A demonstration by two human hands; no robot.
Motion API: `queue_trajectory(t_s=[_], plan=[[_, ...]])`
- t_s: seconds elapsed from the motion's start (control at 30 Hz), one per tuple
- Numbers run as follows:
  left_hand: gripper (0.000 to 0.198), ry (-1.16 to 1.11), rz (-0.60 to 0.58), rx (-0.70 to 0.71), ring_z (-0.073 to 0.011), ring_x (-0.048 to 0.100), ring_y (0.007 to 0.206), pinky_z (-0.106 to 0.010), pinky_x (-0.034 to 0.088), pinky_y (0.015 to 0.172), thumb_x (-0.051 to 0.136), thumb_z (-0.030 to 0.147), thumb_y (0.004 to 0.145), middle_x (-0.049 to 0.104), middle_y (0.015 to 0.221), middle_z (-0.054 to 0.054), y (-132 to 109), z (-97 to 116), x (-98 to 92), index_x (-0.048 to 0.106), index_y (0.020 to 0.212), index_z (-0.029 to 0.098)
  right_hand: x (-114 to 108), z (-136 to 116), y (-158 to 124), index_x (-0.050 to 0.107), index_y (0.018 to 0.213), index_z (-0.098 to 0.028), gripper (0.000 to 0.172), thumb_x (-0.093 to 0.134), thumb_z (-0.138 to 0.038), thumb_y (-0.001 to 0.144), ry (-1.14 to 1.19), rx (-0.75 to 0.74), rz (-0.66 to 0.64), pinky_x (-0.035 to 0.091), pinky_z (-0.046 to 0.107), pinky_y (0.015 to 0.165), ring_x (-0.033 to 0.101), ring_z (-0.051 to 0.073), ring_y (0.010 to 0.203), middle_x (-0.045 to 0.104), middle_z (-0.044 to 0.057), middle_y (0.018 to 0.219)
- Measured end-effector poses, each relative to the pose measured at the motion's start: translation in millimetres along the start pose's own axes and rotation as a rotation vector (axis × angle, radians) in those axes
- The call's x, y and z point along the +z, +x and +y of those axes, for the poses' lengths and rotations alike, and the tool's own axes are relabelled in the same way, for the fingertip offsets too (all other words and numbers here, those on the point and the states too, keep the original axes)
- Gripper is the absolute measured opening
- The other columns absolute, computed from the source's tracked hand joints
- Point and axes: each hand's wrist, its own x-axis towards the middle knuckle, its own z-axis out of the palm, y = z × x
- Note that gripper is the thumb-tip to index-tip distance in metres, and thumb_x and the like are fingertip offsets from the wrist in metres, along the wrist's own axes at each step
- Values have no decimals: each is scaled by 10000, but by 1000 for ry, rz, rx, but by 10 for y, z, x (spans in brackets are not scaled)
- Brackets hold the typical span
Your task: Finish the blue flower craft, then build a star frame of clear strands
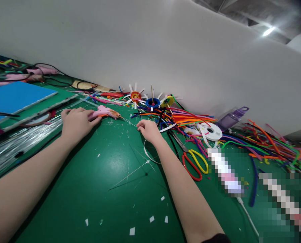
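My left hand (78, 122) is wrapped round the handle of a pink glue gun (106, 111), whose nozzle points right. Across from that nozzle, my right hand (148, 129) is closed in a pinch, and what its fingertips hold is too small to make out. A thin, shiny strand stretches between the nozzle and those fingertips. Below my right hand, thin clear rods meet at a small white hub (148, 162) over the green table (89, 189). A white strip curves from beneath my right hand towards this hub.
Scissors (188, 152) with red and yellow handles lie right of my right forearm. Beyond are a white ribbon spool (211, 131), a purple bottle (232, 118) and colourful pipe cleaners (190, 116). A blue board (19, 98) and silvery strands (39, 133) lie left. Paper scraps dot the front.
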Motion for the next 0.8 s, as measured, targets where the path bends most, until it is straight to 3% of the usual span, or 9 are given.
queue_trajectory(t_s=[0.8], plan=[[443,-2,26,0,-267,566,911,-431,249,882,412,539,849,648,906,-102,-12,13,10,668,949,192,-2,-1,2,657,852,-184,215,504,-45,792,20,-7,3,485,241,776,667,136,805,728,12,803]])
